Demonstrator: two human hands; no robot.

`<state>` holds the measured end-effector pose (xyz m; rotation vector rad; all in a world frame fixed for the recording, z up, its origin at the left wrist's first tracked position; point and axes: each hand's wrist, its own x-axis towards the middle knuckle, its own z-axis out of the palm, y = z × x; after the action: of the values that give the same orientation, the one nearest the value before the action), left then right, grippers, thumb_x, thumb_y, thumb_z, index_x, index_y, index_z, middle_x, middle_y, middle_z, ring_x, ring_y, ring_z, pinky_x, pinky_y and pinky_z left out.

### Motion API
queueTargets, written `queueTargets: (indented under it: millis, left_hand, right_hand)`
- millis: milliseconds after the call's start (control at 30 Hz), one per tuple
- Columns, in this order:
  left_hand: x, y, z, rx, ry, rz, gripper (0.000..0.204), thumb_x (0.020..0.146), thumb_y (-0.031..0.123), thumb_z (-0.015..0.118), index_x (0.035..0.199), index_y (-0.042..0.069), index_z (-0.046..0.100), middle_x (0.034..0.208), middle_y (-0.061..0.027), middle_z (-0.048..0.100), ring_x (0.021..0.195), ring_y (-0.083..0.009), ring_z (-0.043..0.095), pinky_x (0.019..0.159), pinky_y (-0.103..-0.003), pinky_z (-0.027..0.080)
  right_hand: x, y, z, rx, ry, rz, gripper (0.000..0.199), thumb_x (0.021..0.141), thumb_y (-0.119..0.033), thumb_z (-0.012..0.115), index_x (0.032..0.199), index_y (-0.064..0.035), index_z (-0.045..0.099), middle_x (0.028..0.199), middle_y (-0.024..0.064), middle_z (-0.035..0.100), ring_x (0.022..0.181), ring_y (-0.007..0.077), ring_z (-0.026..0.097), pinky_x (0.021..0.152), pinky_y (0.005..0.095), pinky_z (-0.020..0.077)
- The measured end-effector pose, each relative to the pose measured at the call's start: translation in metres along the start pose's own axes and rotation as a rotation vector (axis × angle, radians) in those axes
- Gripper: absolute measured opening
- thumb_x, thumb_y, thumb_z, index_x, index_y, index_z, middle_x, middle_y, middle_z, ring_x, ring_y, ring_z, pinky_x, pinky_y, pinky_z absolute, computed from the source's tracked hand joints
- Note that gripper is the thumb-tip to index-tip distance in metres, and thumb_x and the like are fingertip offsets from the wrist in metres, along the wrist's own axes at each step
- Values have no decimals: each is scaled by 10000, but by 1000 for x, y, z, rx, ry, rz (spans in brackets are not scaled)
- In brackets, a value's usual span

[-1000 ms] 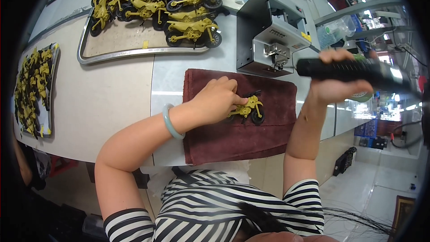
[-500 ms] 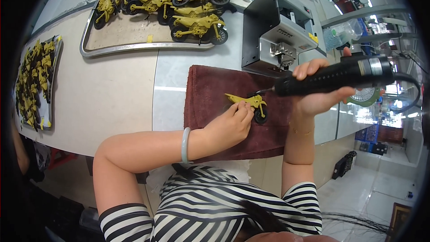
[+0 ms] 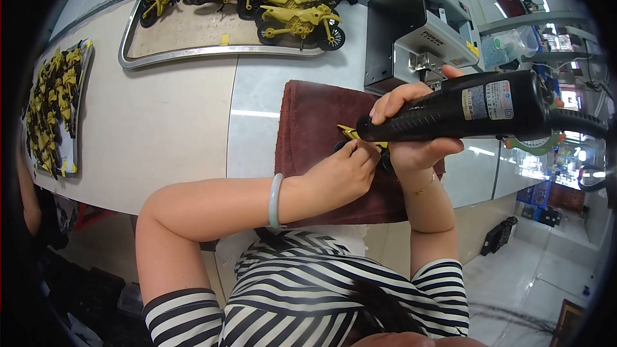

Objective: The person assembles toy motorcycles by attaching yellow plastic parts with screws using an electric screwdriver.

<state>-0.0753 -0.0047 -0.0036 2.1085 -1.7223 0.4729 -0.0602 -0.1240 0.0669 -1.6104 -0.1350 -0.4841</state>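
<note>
My left hand [image 3: 344, 177] is closed on a small yellow toy motorcycle [image 3: 347, 131], pinching it down against a folded maroon towel [image 3: 305, 128]. Most of the toy is hidden by my fingers and by the tool above it; dark, wheel-like parts show on either side of the fingertips. In my right hand [image 3: 414, 153] is a black electric screwdriver [image 3: 443, 112], gripped round its body. Its front end points left over the toy, and its cord runs off to the right. The tool's tip is hidden, so contact with the toy cannot be seen.
Behind the towel stands a black-and-grey machine [image 3: 411, 45]. A metal-rimmed tray [image 3: 193, 54] at the back holds several yellow motorcycles [image 3: 299, 20]. More yellow parts [image 3: 54, 106] fill a white tray at the far left. A green fan [image 3: 536, 146] is at the right.
The screwdriver has moved left and its front end is now over the toy, covering more of it. A dark round part now shows left of my left fingertips. The whole view has shifted slightly.
</note>
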Motion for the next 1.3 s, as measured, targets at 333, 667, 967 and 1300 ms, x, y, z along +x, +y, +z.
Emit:
queueTargets:
  millis: [333, 667, 967, 1300]
  left_hand:
    - [3, -5, -1, -108, 7, -31, 203, 690, 119, 532, 816, -13, 620, 868, -110, 553, 910, -257, 526, 914, -341, 404]
    - [3, 2, -5, -31, -163, 64, 254, 731, 164, 497, 851, -14, 632, 948, -128, 580, 928, -241, 515, 794, -286, 421]
    - [-3, -20, 11, -432, 70, -215, 183, 766, 148, 532, 940, 140, 588, 922, -121, 497, 892, -281, 481, 736, -389, 374]
    - [-190, -18, -258, -418, -484, -1090, 267, 637, 104, 698, 857, 45, 558, 814, -124, 572, 781, -294, 568, 691, -350, 461]
  right_hand:
    - [8, 14, 4, 127, -44, -28, 929, 699, -739, 465, 1130, 58, 260, 669, 113, 543, 524, 147, 546, 486, 231, 464]
    - [-29, -32, -6, -64, -47, 66, 957, 703, -753, 445, 1308, -56, 191, 720, 153, 539, 626, 252, 561, 578, 350, 474]
    - [-18, -40, -61, 96, 359, -330, 1004, 708, -797, 357, 1336, -37, 168, 709, 114, 491, 600, 204, 495, 566, 332, 445]
    - [-31, 17, -97, 197, 251, -176, 901, 768, -706, 424, 1324, -33, 202, 749, 90, 471, 639, 176, 468, 643, 316, 416]
